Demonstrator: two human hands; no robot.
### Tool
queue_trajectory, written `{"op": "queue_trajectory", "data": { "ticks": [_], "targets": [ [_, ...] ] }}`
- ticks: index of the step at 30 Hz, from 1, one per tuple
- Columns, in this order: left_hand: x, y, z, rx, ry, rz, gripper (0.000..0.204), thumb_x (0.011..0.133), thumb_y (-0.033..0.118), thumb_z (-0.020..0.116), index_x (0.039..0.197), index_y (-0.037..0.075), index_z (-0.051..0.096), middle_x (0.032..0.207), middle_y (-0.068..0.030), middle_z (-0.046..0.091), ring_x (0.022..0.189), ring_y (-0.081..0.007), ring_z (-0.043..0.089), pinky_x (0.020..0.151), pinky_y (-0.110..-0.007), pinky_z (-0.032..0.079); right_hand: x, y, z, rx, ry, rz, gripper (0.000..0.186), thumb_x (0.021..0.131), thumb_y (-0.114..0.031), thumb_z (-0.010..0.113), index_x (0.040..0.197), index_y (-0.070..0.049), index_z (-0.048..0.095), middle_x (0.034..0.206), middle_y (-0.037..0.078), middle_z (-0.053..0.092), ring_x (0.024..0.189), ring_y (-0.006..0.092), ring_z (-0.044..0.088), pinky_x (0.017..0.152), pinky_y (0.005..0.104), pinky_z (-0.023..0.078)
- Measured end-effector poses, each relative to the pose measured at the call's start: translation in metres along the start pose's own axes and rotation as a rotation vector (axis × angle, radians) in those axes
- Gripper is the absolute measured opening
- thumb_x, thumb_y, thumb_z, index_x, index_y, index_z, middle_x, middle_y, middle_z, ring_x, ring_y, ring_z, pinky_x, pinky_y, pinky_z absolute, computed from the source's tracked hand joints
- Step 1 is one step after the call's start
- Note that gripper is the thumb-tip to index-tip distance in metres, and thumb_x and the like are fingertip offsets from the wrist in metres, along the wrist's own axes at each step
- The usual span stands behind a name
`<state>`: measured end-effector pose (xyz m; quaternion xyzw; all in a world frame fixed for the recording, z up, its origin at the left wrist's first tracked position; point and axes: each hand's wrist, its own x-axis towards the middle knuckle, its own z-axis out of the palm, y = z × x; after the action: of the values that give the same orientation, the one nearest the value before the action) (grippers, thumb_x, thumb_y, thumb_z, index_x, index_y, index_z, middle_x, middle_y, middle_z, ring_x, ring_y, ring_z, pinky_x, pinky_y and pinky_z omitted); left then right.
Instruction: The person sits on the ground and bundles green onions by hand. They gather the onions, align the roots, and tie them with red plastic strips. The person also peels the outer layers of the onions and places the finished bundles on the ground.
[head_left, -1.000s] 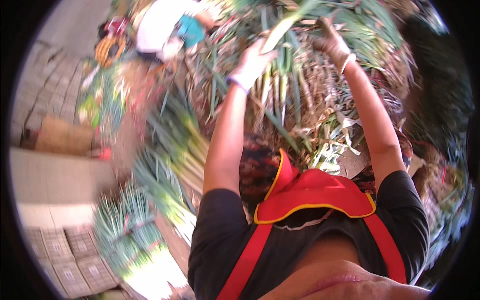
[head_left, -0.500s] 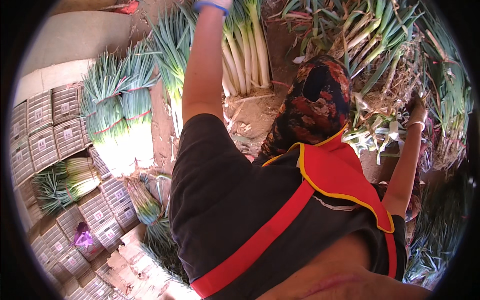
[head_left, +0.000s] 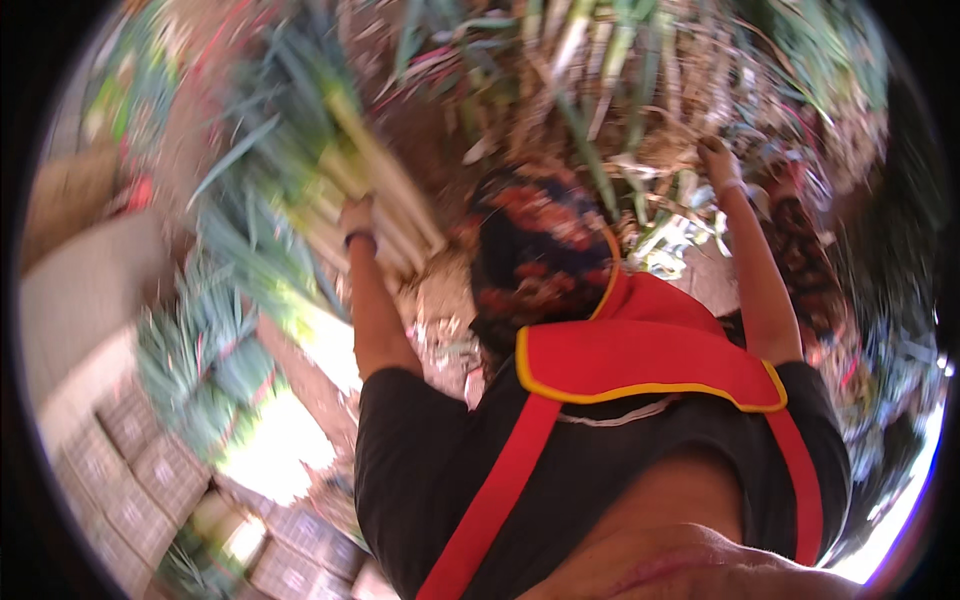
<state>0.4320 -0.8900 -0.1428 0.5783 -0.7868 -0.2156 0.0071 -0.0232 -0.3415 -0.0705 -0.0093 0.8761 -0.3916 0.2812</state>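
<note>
My left hand (head_left: 357,212), with a band at its wrist, lies over the pale stalks of a row of long green onions (head_left: 400,195). Blur hides whether its fingers are closed on any of them. On the other side, my right hand (head_left: 718,163) reaches to the tangled roots and dry leaves (head_left: 670,150) below a heap of untrimmed green onions (head_left: 600,70). Its fingers are smeared, so a grip cannot be made out. Pale stripped leaves (head_left: 665,240) lie on the ground just nearer than this hand.
Tied bundles of green onions (head_left: 215,360) lie at the left, their lower ends washed out by sunlight. Beyond them are stacked woven-looking blocks (head_left: 140,500). My floral-covered knee (head_left: 540,240) stands between the two piles. More greens (head_left: 890,370) lie at the right.
The view has swung to the left and blurred. My left hand, mostly cut off at the top edge before, now shows whole over the stalks. My right hand stays by the roots.
</note>
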Motion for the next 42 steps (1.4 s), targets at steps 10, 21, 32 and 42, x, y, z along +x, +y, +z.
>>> {"op": "queue_trajectory", "data": {
  "ticks": [10,21,32,42],
  "targets": [
    [-0.01,0.018,-0.007,-0.084,-0.057,-0.06,0.06,0.079,0.036,0.062,0.116,-0.01,0.05,0.115,-0.0327,0.054,0.109,-0.0448,0.05,0.094,-0.042,0.039,0.048,-0.075,0.043,-0.352,0.175,0.086,0.058,0.082,-0.033,0.064,0.132,-0.008,0.047,0.113,0.019,0.061,0.098,0.0272,0.062,0.083,0.0349,0.049],
    [-0.011,0.278,-0.115,-0.456,-0.096,0.689,0.04,0.083,0.021,0.065,0.115,-0.002,0.057,0.116,-0.0187,0.057,0.106,-0.0283,0.055,0.092,-0.034,0.042,-0.027,-0.118,-0.057,0.177,0.156,-0.225,0.029,0.08,-0.017,0.064,0.103,0.0,0.058,0.074,0.004,0.058,0.064,0.0107,0.051,0.058,0.0276,0.042],
    [-0.237,0.591,-0.083,-0.958,-1.183,0.526,0.026,0.087,0.027,0.065,0.105,0.009,0.061,0.095,-0.0051,0.064,0.088,-0.0194,0.062,0.076,-0.035,0.054,-0.254,-0.135,-0.038,-0.033,0.565,-0.458,0.041,0.082,-0.022,0.064,0.118,-0.009,0.049,0.089,0.02,0.063,0.083,0.0372,0.063,0.071,0.0417,0.05],
    [-0.272,0.566,-0.037,-0.588,-1.215,0.635,0.017,0.086,0.009,0.058,0.102,0.006,0.062,0.079,-0.0077,0.066,0.064,-0.0143,0.062,0.059,-0.026,0.052,-0.23,-0.15,-0.065,0.406,0.485,-0.459,0.04,0.087,-0.014,0.061,0.124,-0.001,0.05,0.075,0.006,0.055,0.064,0.0091,0.051,0.056,0.027,0.044]
  ]
}}
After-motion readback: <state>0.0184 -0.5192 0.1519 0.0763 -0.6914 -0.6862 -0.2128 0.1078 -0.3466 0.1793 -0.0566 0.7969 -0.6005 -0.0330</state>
